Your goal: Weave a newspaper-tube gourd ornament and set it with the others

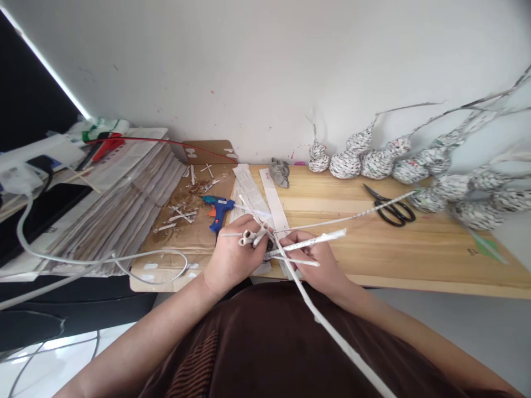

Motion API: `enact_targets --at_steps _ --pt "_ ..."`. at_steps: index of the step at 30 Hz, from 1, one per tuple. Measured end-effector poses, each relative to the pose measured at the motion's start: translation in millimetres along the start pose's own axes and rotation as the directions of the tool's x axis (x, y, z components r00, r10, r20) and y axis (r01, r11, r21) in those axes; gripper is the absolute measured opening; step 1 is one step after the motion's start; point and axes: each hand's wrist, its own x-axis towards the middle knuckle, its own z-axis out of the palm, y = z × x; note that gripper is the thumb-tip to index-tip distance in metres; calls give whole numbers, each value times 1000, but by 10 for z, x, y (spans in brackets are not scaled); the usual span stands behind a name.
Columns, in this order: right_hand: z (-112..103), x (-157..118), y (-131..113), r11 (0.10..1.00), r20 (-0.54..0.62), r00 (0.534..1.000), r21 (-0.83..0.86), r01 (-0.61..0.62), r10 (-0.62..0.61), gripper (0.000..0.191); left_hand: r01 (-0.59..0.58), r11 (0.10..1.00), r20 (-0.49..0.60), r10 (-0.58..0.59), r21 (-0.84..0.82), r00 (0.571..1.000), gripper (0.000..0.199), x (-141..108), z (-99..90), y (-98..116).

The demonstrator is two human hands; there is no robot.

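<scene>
My left hand (233, 253) is closed around a bundle of rolled paper tubes (249, 236), whose hollow ends stick out past the thumb. Beside it my right hand (315, 257) has its fingers closed at the crossing of the tubes, among several pale paper sticks (317, 241) that fan out to the right. One long paper stick (332, 331) runs down across my lap, and a thinner one reaches up toward the woven pieces. Just beyond my left hand lies a blue glue gun (219, 213). My fingers hide the middle of the bundle.
Black scissors (392, 209) lie on the wooden table (435, 254). Several gourd-shaped woven paper pieces (346, 160) line the wall. At left are a tall newspaper stack (124, 210), a white cable (103, 260) and stained cardboard (174, 260) with paper scraps. Flat paper strips (271, 190) and a grey lump (279, 172) lie ahead.
</scene>
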Motion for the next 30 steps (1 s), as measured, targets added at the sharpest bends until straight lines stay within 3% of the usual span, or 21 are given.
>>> enact_targets --at_steps 3,8,13,18,25,30 --pt "-16 -5 64 985 -39 986 -68 160 -163 16 -6 1000 -4 6 18 1000 15 6 16 11" --pt "-16 -1 90 926 -74 930 -154 345 -359 13 -10 1000 0 10 9 1000 16 9 20 26" --pt "42 60 -18 898 -88 908 -216 383 -409 19 5 1000 50 -5 6 999 15 3 24 48" --pt "34 87 -21 851 -65 866 -236 469 -495 3 34 998 35 -33 -52 999 14 -3 36 41" --pt "25 44 80 951 -155 940 16 310 -304 14 82 977 -5 -84 -196 996 16 -27 43 -3" --pt "48 81 62 956 -179 954 128 263 -239 13 53 977 -66 -68 -207 996 11 -59 72 -35"
